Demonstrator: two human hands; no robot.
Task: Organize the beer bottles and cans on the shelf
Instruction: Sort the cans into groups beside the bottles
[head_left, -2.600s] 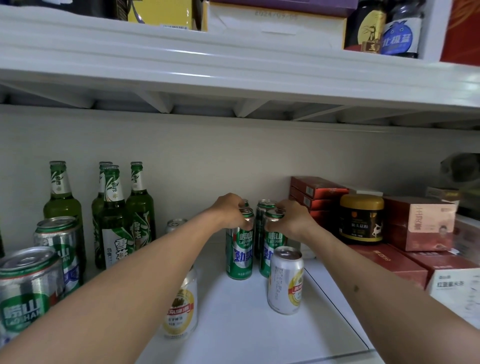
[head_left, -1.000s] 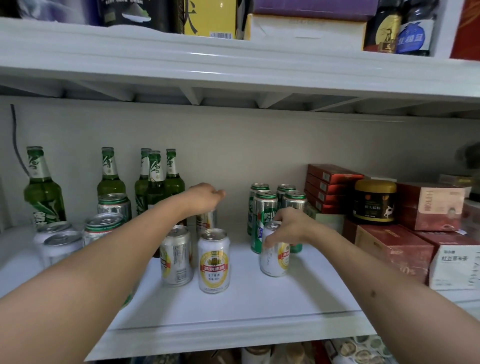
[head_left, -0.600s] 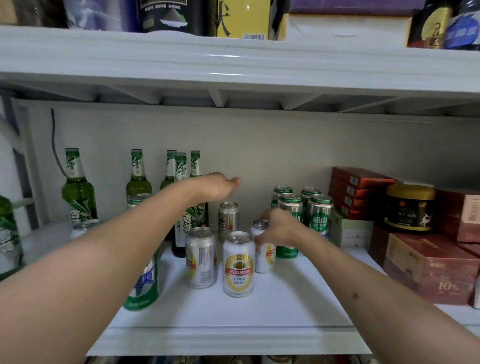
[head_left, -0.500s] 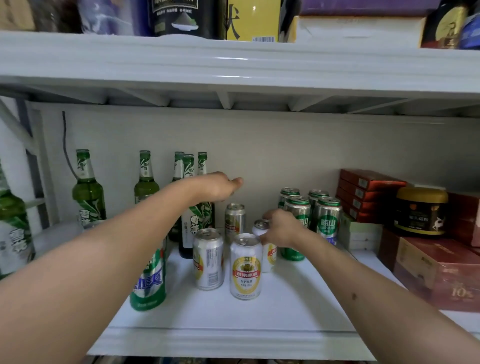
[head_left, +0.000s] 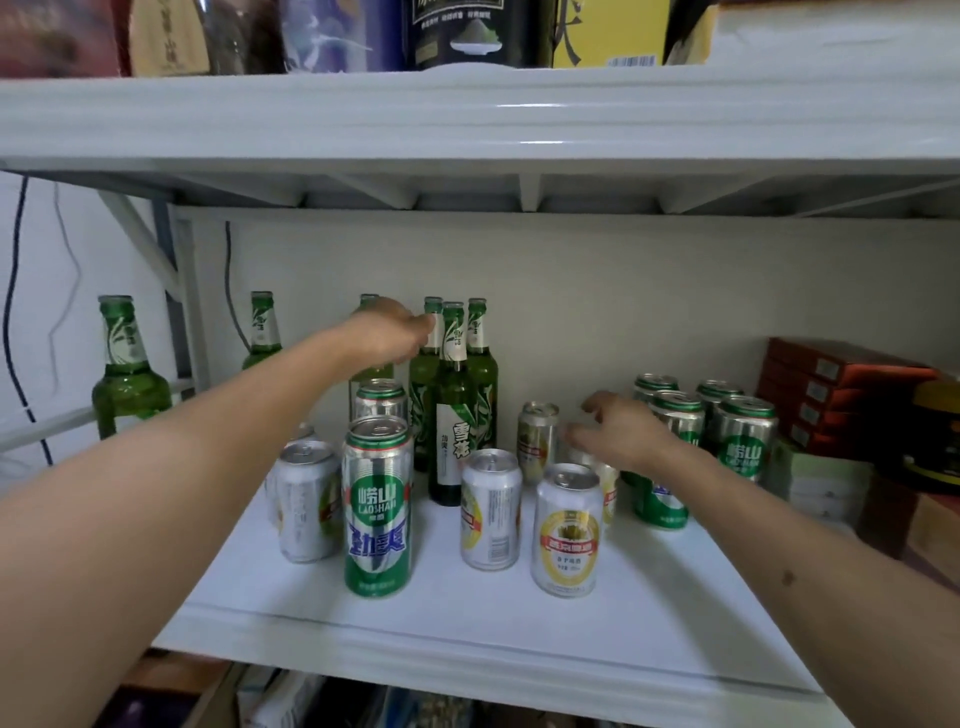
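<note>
On the white shelf (head_left: 467, 639) three green beer bottles (head_left: 457, 395) stand clustered at the back centre, with another bottle (head_left: 262, 332) further left and one (head_left: 130, 364) beyond the shelf post. My left hand (head_left: 387, 332) reaches to the bottle necks with fingers stretched out, covering the neck of a fourth bottle. A tall green can (head_left: 378, 509) and silver cans (head_left: 491, 512) (head_left: 567, 535) (head_left: 306, 501) stand in front. My right hand (head_left: 618, 434), fingers spread and blurred, hovers over a partly hidden silver can (head_left: 605, 483), beside a group of green cans (head_left: 743, 441).
Red boxes (head_left: 831, 395) are stacked at the right, with a dark jar with a yellow lid (head_left: 935, 436) in front of them. The upper shelf (head_left: 467, 119) hangs low overhead and carries boxes. Dark cables (head_left: 15, 312) run down the wall at the left.
The view has shifted left. My left hand has moved up and left to the bottle necks. My right hand has opened its fingers above the silver can it held before.
</note>
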